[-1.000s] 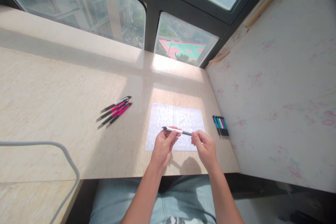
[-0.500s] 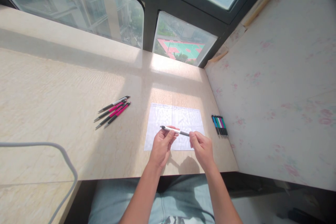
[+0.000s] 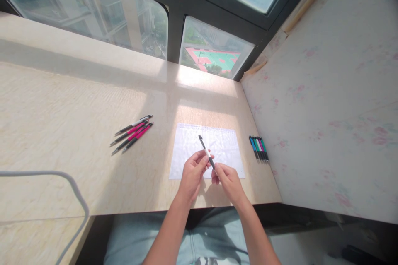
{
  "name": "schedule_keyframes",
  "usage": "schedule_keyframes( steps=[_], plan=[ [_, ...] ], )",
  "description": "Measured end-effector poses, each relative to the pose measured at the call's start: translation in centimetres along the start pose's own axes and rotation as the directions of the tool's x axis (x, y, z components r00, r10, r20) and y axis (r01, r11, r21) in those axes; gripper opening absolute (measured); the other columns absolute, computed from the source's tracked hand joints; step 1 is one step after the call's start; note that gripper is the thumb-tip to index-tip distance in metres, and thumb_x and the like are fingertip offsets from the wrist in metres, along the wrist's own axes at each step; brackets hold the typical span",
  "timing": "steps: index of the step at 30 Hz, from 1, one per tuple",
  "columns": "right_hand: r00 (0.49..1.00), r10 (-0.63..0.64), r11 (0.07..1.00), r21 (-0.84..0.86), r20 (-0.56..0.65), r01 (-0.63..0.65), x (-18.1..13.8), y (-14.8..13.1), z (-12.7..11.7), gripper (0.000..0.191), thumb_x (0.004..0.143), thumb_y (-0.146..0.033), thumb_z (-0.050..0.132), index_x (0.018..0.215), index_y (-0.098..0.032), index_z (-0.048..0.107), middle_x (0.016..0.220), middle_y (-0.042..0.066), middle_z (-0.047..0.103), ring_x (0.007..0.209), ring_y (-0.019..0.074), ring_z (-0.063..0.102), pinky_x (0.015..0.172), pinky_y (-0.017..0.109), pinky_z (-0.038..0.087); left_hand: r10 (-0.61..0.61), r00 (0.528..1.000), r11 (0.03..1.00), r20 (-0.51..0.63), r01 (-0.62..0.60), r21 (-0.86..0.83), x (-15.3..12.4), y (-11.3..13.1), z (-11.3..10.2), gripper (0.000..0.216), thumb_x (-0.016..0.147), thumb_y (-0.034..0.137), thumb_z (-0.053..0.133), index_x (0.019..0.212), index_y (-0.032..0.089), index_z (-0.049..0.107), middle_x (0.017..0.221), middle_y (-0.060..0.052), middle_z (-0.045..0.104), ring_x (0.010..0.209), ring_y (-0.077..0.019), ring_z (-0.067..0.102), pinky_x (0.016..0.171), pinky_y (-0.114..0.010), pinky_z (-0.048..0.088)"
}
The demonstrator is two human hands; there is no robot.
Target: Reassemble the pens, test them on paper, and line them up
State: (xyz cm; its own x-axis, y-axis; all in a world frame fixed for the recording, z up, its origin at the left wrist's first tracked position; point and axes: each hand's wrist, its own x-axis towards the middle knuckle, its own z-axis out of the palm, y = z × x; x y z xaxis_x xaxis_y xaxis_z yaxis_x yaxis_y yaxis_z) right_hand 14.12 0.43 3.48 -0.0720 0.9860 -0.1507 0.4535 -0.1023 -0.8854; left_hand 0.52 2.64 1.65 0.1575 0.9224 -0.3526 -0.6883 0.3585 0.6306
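A white and black pen [image 3: 206, 150] is held above a white sheet of paper [image 3: 183, 149], slanting with its clip end up and to the left. My left hand [image 3: 193, 174] pinches the pen near its middle between thumb and fingers. At the lower, dark end, my right hand [image 3: 228, 180] closes its fingertips around the tip, which they hide. Both hands are over the near part of the sheet.
Several pink, black and silver pens [image 3: 132, 134] lie loosely at left. By the floral wall [image 3: 326, 112], several colored pens [image 3: 258, 149] lie in a tight row. A grey cable [image 3: 74, 182] curves over the ledge at lower left. Windows [image 3: 214, 49] border the back.
The pen has swung from nearly level to a steep slant, its clip end rising. My right hand has moved left and down, closer to my left hand.
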Motion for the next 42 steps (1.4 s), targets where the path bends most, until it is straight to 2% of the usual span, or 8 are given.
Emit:
schedule_keyframes(
  steps=[6, 9, 11, 13, 16, 19, 26, 42],
  plan=[
    [0.99, -0.019, 0.997, 0.076, -0.137, 0.03, 0.9, -0.1, -0.7, 0.033, 0.094, -0.046, 0.046, 0.09, -0.02, 0.066, 0.084, 0.004, 0.069, 0.075, 0.0172, 0.061, 0.067, 0.027, 0.046, 0.063, 0.998, 0.98, -0.032, -0.056, 0.19, -0.1, -0.4, 0.0, 0.027, 0.073, 0.033, 0.076, 0.093, 0.016, 0.07, 0.086, -0.006, 0.069, 0.079, -0.0155, 0.061, 0.071, -0.025, 0.046],
    [0.981, -0.021, 0.974, 0.219, -0.193, 0.064, 1.8, -0.4, -0.7, 0.03, 0.09, -0.044, 0.053, 0.105, -0.021, 0.065, 0.106, 0.007, 0.068, 0.099, 0.0218, 0.061, 0.079, 0.031, 0.048, 0.059, 0.996, 0.949, 0.065, -0.076, 0.307, -0.3, -0.4, 0.4, 0.024, 0.073, 0.033, 0.075, 0.089, 0.016, 0.071, 0.086, -0.005, 0.07, 0.081, -0.0167, 0.061, 0.075, -0.026, 0.046],
    [0.981, -0.001, 0.938, 0.34, -0.193, 0.068, 2.2, -0.5, -0.5, 0.026, 0.088, -0.042, 0.057, 0.1, -0.02, 0.067, 0.107, 0.007, 0.067, 0.104, 0.0229, 0.059, 0.087, 0.034, 0.046, 0.047, 0.992, 0.926, 0.115, -0.086, 0.369, -0.4, -0.4, 0.7, 0.023, 0.072, 0.034, 0.074, 0.087, 0.016, 0.071, 0.084, -0.005, 0.07, 0.079, -0.0167, 0.061, 0.074, -0.027, 0.046],
    [0.978, 0.052, 0.845, 0.53, -0.201, 0.064, 2.5, -0.4, -0.4, 0.022, 0.088, -0.04, 0.059, 0.092, -0.02, 0.067, 0.098, 0.006, 0.067, 0.097, 0.021, 0.06, 0.086, 0.034, 0.046, 0.032, 0.99, 0.903, 0.135, -0.087, 0.422, -0.4, -0.4, 0.7, 0.024, 0.073, 0.037, 0.072, 0.084, 0.015, 0.071, 0.081, -0.005, 0.069, 0.072, -0.0157, 0.059, 0.069, -0.027, 0.046],
    [0.957, 0.162, 0.575, 0.811, -0.24, 0.106, 2.8, 0.1, -1.1, 0.015, 0.086, -0.036, 0.062, 0.089, -0.022, 0.063, 0.08, 0.0, 0.06, 0.077, 0.0145, 0.058, 0.072, 0.029, 0.049, 0.039, 0.992, 0.89, 0.121, -0.089, 0.446, -0.2, -0.1, 0.2, 0.027, 0.078, 0.042, 0.067, 0.085, 0.016, 0.071, 0.077, -0.005, 0.068, 0.063, -0.0131, 0.054, 0.063, -0.027, 0.044],
    [0.951, 0.22, 0.346, 0.929, -0.219, 0.134, 2.9, 0.7, -2.8, 0.013, 0.081, -0.028, 0.068, 0.088, -0.022, 0.058, 0.072, -0.004, 0.051, 0.062, 0.0088, 0.05, 0.057, 0.022, 0.045, 0.075, 0.995, 0.93, 0.061, -0.092, 0.355, 0.1, 0.5, -0.6, 0.029, 0.081, 0.043, 0.064, 0.088, 0.015, 0.07, 0.076, -0.005, 0.067, 0.061, -0.0106, 0.05, 0.061, -0.024, 0.041],
    [0.975, 0.14, 0.042, 0.985, -0.171, 0.167, 1.8, 1.8, -6.1, 0.031, 0.088, -0.04, 0.058, 0.067, -0.021, 0.044, 0.054, -0.008, 0.033, 0.045, 0.0073, 0.033, 0.04, 0.019, 0.034, 0.058, 0.998, 0.987, 0.005, -0.058, 0.151, 0.2, 1.3, -1.2, 0.026, 0.08, 0.039, 0.066, 0.087, 0.013, 0.068, 0.077, -0.005, 0.065, 0.061, -0.0082, 0.048, 0.061, -0.021, 0.04],
    [0.978, 0.073, -0.127, 0.971, -0.195, 0.203, 1.7, 1.8, -5.7, 0.038, 0.089, -0.042, 0.055, 0.064, -0.022, 0.035, 0.05, -0.009, 0.03, 0.043, 0.008, 0.029, 0.039, 0.021, 0.031, 0.168, 0.983, 0.939, -0.074, -0.136, 0.316, 0.5, 1.5, -1.9, 0.027, 0.081, 0.042, 0.063, 0.088, 0.015, 0.067, 0.076, -0.004, 0.066, 0.062, -0.0108, 0.051, 0.061, -0.023, 0.042]
  ],
)
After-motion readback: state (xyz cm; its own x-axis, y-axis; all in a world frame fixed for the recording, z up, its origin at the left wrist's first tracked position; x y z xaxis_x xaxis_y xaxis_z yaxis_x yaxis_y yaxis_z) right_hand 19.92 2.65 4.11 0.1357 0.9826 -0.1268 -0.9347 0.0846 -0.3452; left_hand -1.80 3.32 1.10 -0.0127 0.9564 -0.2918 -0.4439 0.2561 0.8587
